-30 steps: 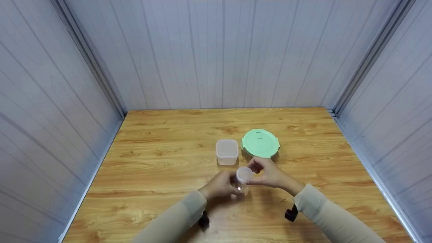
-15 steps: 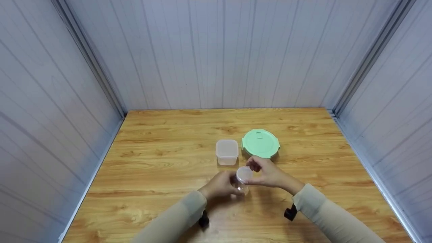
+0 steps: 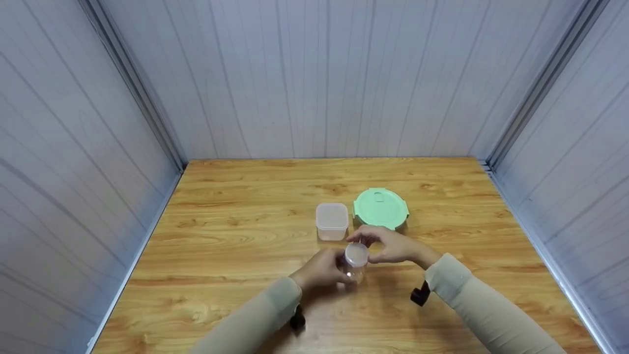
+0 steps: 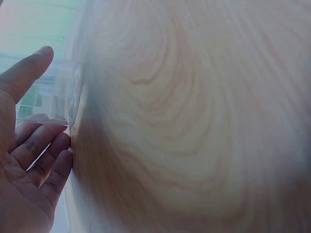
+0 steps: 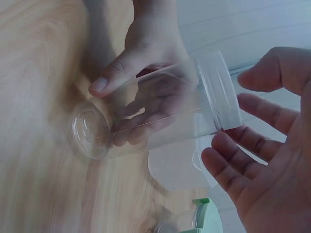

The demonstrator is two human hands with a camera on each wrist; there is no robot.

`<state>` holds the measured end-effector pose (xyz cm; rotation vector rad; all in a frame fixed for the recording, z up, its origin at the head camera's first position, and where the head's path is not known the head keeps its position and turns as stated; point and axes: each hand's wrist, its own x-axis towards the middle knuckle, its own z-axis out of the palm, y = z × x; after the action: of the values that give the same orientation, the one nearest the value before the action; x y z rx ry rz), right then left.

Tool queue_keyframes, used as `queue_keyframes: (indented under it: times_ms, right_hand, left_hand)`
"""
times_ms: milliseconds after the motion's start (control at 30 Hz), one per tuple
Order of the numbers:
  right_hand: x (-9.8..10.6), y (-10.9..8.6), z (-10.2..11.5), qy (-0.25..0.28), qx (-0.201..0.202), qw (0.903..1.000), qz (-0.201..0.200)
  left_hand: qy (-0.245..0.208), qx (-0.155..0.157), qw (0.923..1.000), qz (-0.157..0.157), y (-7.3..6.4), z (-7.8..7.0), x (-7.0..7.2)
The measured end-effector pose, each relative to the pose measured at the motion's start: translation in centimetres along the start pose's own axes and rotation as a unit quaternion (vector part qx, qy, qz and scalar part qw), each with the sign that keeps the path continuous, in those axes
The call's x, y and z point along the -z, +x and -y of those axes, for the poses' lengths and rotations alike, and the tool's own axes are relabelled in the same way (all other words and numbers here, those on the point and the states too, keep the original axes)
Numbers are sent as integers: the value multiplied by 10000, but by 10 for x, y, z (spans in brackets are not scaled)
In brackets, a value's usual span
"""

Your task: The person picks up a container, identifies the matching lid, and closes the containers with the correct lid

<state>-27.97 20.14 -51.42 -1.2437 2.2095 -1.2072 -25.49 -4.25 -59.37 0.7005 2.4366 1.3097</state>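
Observation:
A clear plastic jar (image 5: 155, 111) with a translucent white screw lid (image 3: 357, 254) stands upright on the table. My left hand (image 3: 322, 269) grips the jar's body from the left, its thumb in front and the fingers behind, as the right wrist view shows. Around the lid curls my right hand (image 3: 393, 246): the fingers reach behind its far side and the thumb lies at its right edge. In the right wrist view, fingertips (image 5: 221, 145) touch the lid's rim, with the thumb close beside it. Only the jar's lower end shows in the left wrist view.
Behind the jar stands a square translucent container (image 3: 331, 221) with a lid. To its right sits a round container with a mint-green clip lid (image 3: 381, 209), close behind my right hand. Panelled walls (image 3: 304, 78) enclose the wooden table (image 3: 236, 226) at the back and sides.
My right hand has turned on the lid: its fingers have moved left round the far side, and the thumb has gone from the front to the right edge. The left hand stays still.

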Motion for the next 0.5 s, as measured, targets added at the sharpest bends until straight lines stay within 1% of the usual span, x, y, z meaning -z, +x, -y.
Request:
queue_keyframes:
  times_ms: [200, 500]
  right_hand:
    - [1, 0, -1, -31, -4, 10000, 64]
    - [-3, -4, -5, 28, -75, 9995, -292]
  left_hand:
    - [-17, 2, 10000, 16, 0, 0, -1]
    - [-50, 3, 10000, 45, -1, 1, 0]
